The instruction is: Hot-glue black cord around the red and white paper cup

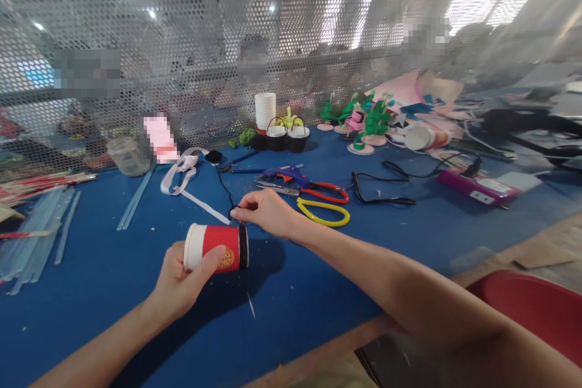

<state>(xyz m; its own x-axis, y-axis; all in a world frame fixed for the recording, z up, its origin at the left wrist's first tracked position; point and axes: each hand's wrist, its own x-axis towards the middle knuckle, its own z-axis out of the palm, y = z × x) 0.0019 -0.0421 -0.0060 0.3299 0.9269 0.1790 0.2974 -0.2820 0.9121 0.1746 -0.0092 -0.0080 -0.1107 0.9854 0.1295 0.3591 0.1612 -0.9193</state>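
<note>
My left hand is wrapped round a red and white paper cup with a gold emblem, held tilted on its side above the table. A black band of yarn circles the cup's right end. My right hand pinches black yarn just above that end. From there the yarn runs back to a small black ball of yarn. A white ribbon lies loosely curled behind the cup. Scissors with red and yellow handles lie beyond my right wrist.
On the blue table lie a blue glue gun, clear glue sticks and a purple power strip with a black cable. Stacked white cups, two small black-and-white buckets and green tree figures stand before a perforated metal screen.
</note>
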